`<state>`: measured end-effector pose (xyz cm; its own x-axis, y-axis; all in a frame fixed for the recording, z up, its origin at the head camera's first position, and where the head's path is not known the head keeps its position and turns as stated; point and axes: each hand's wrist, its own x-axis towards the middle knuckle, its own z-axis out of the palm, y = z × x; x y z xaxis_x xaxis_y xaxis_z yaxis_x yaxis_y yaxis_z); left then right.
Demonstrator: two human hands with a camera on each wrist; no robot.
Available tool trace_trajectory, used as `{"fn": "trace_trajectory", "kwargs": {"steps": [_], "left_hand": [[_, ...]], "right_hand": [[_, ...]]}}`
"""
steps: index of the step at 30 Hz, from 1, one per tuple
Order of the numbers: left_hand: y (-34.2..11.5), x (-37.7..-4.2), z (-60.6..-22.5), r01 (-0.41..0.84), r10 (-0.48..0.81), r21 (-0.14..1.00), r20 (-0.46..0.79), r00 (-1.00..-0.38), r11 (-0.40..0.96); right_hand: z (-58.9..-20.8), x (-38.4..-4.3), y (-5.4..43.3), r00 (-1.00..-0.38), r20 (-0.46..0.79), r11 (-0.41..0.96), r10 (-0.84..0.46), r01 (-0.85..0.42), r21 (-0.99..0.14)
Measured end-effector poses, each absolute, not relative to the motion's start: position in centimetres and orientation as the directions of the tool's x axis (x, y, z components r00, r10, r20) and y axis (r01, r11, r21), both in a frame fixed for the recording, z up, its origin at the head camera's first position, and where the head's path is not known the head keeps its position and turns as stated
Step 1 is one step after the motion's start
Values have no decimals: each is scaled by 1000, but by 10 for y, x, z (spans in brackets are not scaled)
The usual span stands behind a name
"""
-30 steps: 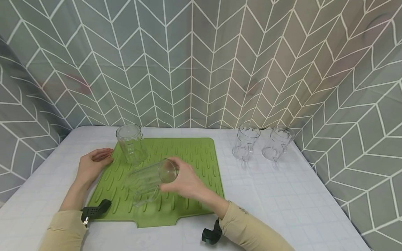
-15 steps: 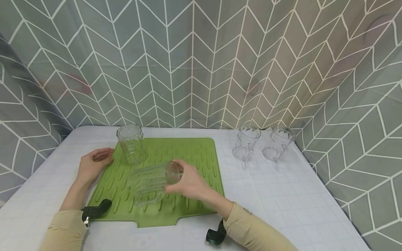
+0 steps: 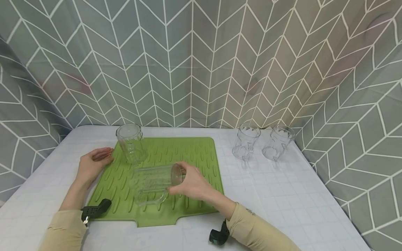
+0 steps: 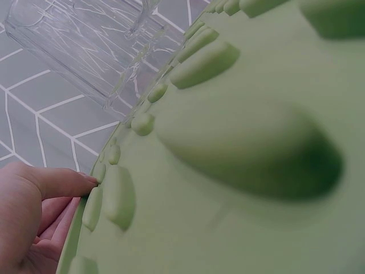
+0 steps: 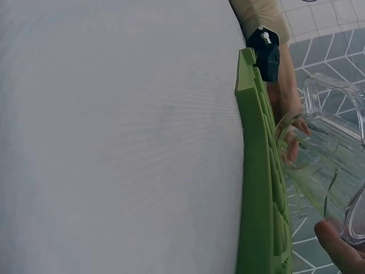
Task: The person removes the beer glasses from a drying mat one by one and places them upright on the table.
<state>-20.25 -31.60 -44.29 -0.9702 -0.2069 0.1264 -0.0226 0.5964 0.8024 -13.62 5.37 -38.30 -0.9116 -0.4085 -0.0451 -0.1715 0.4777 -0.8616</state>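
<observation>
My right hand (image 3: 191, 183) grips a clear glass mug (image 3: 155, 176) by its base end, the thumb (image 5: 336, 245) curled on the near side. The mug is tipped on its side over the green ridged mat (image 3: 176, 219). Its mouth points left and its handle (image 3: 154, 197) hangs toward me. At the mat's left edge my left hand (image 3: 92, 165) rests with loosely bent fingers, the thumb tip (image 4: 85, 181) touching the edge. Another glass mug (image 3: 131, 144) stands at the far left of the mat, just beyond the left hand.
Two more glass mugs (image 3: 246, 143) stand on the white-covered table (image 3: 267, 205), right of the mat at the back. A grey patterned curtain (image 3: 201, 69) closes off the back and sides. Black camera mounts (image 3: 95, 210) sit at both wrists.
My right hand has moved slightly right and toward me with the mug, which has turned closer to level. The left hand and the other mugs have stayed put.
</observation>
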Motion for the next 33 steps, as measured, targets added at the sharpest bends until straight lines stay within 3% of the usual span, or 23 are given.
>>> {"fn": "trace_trajectory", "kwargs": {"steps": [33], "left_hand": [[-316,-202,-442,7,-199,812,151,-968,584]], "right_hand": [[-386,-136,64,-897,-85,512,-434,-168,-842]]}}
